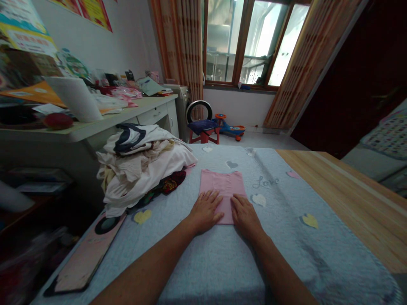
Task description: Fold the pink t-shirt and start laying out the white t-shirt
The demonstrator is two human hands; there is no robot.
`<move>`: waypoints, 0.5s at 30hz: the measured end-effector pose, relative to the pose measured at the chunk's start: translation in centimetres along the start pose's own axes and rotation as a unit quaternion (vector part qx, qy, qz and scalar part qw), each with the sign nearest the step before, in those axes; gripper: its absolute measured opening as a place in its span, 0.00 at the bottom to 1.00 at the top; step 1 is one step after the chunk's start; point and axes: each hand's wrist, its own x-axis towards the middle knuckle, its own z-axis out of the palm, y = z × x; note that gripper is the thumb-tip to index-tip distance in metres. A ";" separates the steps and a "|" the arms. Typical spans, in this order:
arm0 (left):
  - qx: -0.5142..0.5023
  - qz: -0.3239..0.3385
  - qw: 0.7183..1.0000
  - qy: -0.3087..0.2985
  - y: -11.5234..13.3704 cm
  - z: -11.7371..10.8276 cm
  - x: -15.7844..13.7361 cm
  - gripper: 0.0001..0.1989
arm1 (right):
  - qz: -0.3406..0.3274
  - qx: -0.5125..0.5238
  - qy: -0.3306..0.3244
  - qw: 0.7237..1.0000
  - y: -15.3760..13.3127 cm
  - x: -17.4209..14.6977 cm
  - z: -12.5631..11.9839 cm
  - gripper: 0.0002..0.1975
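Observation:
A pink garment [223, 182], folded into a rough rectangle, lies flat on the light blue cloth with hearts [280, 237]. On its left side rests my left hand [206, 211], palm down, with the fingers stretched out and the thumb pointing right. My right hand [247, 215] lies along the garment's right edge, its fingers extended forward and close together. Both palms press on the fabric, and neither hand grips it. Parts of the garment's near half are hidden under the hands.
A heap of clothes [146, 165] stands on the left of the table, beside a flat pink panel with a black ring [92, 250]. Bare wood tabletop [337, 190] shows at right. A cluttered desk [127, 112] borders the left; a red stool [210, 135] stands beyond.

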 end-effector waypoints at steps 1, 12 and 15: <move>0.000 0.000 1.000 0.001 0.0 -0.1 0.0 0.32 | -0.001 0.006 0.005 1.000 0.0 0.0 0.0 0.20; -0.012 -0.002 1.000 0.014 -0.6 -0.5 0.2 0.26 | -0.064 0.094 0.049 0.992 0.1 0.0 -0.8 0.15; -0.006 -0.011 1.000 0.012 -0.8 -0.2 0.2 0.28 | -0.055 0.057 0.019 0.997 0.0 0.0 -0.4 0.16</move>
